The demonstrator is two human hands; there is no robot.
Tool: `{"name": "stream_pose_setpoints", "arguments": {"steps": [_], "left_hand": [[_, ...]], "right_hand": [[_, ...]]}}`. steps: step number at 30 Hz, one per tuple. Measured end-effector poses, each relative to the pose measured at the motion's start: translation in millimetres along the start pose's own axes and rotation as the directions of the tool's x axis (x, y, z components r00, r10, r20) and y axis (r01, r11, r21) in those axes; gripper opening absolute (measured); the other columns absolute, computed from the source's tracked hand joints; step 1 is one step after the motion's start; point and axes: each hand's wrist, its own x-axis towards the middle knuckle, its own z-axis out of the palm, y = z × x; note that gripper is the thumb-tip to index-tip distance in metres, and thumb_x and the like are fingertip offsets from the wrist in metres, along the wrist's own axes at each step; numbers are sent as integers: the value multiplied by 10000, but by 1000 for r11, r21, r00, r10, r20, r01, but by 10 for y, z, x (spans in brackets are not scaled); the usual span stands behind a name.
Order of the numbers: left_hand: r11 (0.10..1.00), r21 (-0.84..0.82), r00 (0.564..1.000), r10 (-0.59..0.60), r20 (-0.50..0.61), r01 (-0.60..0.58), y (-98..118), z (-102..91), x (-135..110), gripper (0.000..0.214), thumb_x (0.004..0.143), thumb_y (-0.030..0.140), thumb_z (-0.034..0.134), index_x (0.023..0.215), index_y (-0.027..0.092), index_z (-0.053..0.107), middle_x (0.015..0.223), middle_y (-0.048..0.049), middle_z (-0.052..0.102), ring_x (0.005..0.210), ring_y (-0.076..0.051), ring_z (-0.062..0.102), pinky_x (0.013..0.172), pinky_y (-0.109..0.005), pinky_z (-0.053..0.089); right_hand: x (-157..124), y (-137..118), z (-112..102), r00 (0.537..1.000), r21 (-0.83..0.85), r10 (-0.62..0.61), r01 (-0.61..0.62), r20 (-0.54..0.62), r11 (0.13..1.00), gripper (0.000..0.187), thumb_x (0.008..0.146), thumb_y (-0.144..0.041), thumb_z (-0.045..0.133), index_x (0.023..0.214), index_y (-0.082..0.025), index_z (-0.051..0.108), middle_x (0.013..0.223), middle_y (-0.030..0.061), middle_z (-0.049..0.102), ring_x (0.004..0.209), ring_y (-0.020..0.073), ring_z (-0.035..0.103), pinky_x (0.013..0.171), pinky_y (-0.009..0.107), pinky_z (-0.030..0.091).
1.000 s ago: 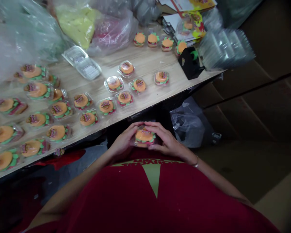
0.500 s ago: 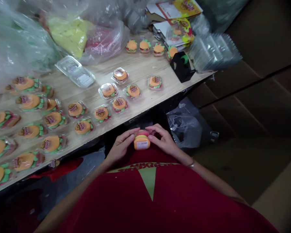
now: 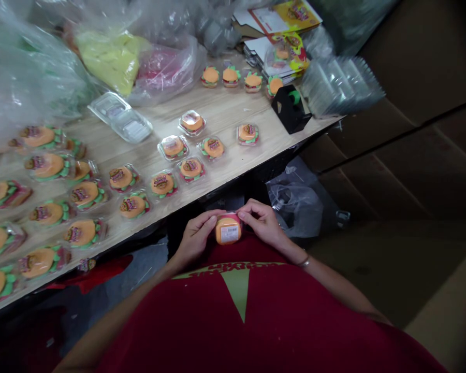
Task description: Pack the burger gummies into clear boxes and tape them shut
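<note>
Between my two hands, in front of the red shirt, is a toy burger in a clear plastic case [image 3: 228, 233], its white barcode label turned up toward me. My left hand [image 3: 196, 234] grips its left edge with thumb and fingers. At the upper right edge, my right hand [image 3: 263, 223] pinches the case between thumb and bent fingers. The nearest other packed burgers lie on the wooden table [image 3: 221, 178] just beyond, among them one burger with a printed sticker [image 3: 191, 169]. The underside of the held case is hidden.
Rows of cased burgers [image 3: 48, 165] cover the table's left side. An opened clear clamshell [image 3: 121, 118] lies behind them. A black tape dispenser [image 3: 291, 110] and stacked clear trays [image 3: 339, 85] stand at the right end. Plastic bags [image 3: 166, 67] fill the back; printed cards [image 3: 283, 20] lie there.
The held burger case has tilted so its labelled face shows more fully. My right fingers have curled into a tighter pinch at its upper edge. The table things have stayed put.
</note>
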Motion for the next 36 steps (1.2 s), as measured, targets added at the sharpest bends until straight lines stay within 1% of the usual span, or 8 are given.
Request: {"name": "stream_pose_setpoints", "arguments": {"steps": [5, 10, 14, 19, 23, 25, 29, 36], "left_hand": [[885, 305, 933, 356, 44, -352, 39, -5, -32, 305, 935, 271, 469, 1121, 174, 691, 1097, -101, 696, 1004, -206, 644, 884, -323, 511], [223, 652, 562, 739, 372, -725, 36, -127, 38, 443, 855, 120, 559, 1284, 228, 589, 1198, -135, 654, 1044, -234, 638, 853, -353, 535], [-131, 658, 410, 688, 599, -742, 33, -150, 26, 441, 851, 142, 600, 1271, 274, 584, 1200, -107, 665, 1095, -260, 629, 878, -391, 539], [-158, 614, 407, 620, 671, -773, 102, -46, -42, 426, 872, 136, 579, 1271, 287, 571, 1105, -66, 705, 995, -207, 656, 904, -341, 505], [-72, 498, 326, 674, 663, -864, 137, -41, -37, 384, 879, 186, 583, 1247, 295, 574, 1082, -12, 708, 989, -174, 630, 962, -316, 442], [148, 532, 453, 734, 506, -834, 159, -59, -35, 387, 882, 288, 582, 1266, 248, 554, 1140, -61, 672, 1066, -216, 593, 991, -381, 415], [799, 417, 895, 434, 99, -434, 292, -87, -15, 246, 891, 334, 549, 1037, 169, 659, 939, -79, 648, 862, -195, 625, 775, -334, 499], [933, 250, 935, 178, 306, -260, 516, -207, 36, 146, 859, 261, 610, 919, 189, 722, 801, -27, 640, 728, -131, 593, 669, -250, 439]], "right_hand": [[-2, 20, 54, 995, 135, 92, -85, -46, 987, 175, 806, -353, 670, 814, -178, 680, 718, -2, 577, 671, 117, 523, 628, 257, 401], [29, -59, -2, 872, 506, 432, -488, 233, 712, 342, 656, -384, 798, 866, -173, 631, 648, -44, 562, 522, 64, 488, 515, 202, 410], [82, -110, -33, 790, 598, 473, -608, 390, 522, 385, 667, -440, 781, 896, -151, 670, 621, -24, 590, 520, 67, 516, 498, 190, 425], [105, -68, 36, 730, 514, 513, -683, 451, 519, 296, 678, -366, 801, 786, -116, 685, 557, -34, 558, 457, 34, 433, 441, 168, 322], [31, -90, 26, 816, 580, 486, -570, 313, 582, 285, 646, -318, 825, 847, -158, 701, 666, -22, 623, 516, 50, 491, 505, 184, 368], [-28, -124, 0, 874, 574, 424, -478, 236, 665, 255, 672, -328, 809, 850, -178, 705, 710, -16, 639, 573, 67, 525, 554, 199, 395], [-112, -228, -60, 952, 457, 247, -302, 179, 836, 201, 740, -325, 758, 878, -188, 706, 788, -3, 654, 680, 89, 563, 638, 217, 425], [-98, -451, -161, 907, 251, 246, -340, 341, 906, 177, 785, -317, 706, 829, -153, 657, 734, -9, 625, 644, 86, 525, 618, 223, 394]]}}
